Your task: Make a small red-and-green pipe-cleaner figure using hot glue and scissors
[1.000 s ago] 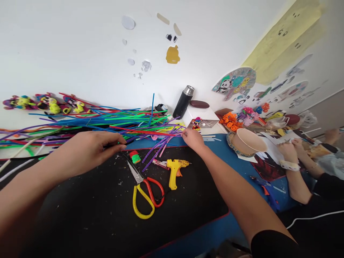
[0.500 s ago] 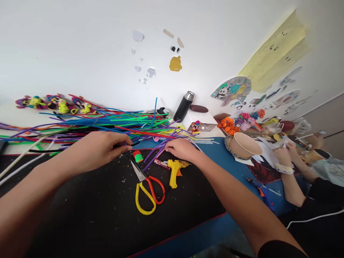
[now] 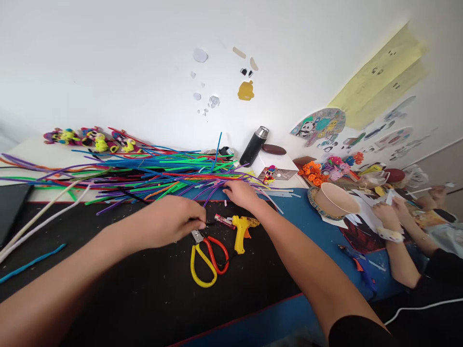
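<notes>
My left hand is closed in a pinch above the scissors' blades. It grips a black pipe cleaner, whose short end pokes out past the fingertips. The scissors, with one yellow and one red handle, lie on the black mat with their blades mostly behind that hand. Reaching to the near side of a heap of coloured pipe cleaners, my right hand has its fingers curled together beside purple stems. Whatever is between those fingers is hidden. Just below are a yellow glue gun and a small pink-red lighter-like item.
A black flask stands behind the heap. Small fuzzy dolls sit at back left. To the right are a paper bowl, a blue glue gun and a co-worker's hands holding white paper. A blue pipe cleaner lies at left.
My left hand has moved right and toward me with the black pipe cleaner, now covering the small red-green piece and the scissors' blades. My right hand has shifted slightly farther into the heap. The view has shifted.
</notes>
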A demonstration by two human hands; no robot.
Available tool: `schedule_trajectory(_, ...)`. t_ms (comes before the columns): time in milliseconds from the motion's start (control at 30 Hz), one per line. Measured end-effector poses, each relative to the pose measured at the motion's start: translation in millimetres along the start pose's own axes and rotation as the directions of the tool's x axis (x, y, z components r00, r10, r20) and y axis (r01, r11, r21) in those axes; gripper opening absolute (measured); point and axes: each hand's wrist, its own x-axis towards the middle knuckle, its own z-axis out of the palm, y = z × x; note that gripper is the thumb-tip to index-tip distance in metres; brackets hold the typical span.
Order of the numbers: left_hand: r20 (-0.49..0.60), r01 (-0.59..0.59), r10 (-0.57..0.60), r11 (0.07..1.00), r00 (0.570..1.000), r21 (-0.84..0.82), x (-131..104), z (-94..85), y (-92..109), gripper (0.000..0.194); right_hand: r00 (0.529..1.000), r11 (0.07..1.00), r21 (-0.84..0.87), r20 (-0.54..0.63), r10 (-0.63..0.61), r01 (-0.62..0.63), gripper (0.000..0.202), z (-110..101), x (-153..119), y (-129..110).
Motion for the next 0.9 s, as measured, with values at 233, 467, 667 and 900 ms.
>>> schedule_trajectory(233,0.193,-0.072,0.094,0.990,0.977,-0.118,1,29.8,22,0.019,0.996,0.984,0.169,-0.082,-0.036,0.050,0.026,-6,-26,-14)
schedule_trajectory(467,0.182,-0.120,0.095,0.984,0.979,0.132,0,56.0,35,0.020,0.986,0.846,0.513,-0.141,-0.086,0.147,0.022,4,-82,-39)
schedule_trajectory(667,0.210,-0.224,0.163,0.924,0.964,0.309,-3,88.4,46,0.008,0.967,0.817,0.518,-0.164,-0.195,0.252,0.018,14,-106,-54)
schedule_trajectory(900,0.167,-0.270,0.220,0.876,0.961,0.400,-8,103.5,41,0.023,0.965,0.781,0.569,-0.202,-0.169,0.256,0.018,25,-107,-65)
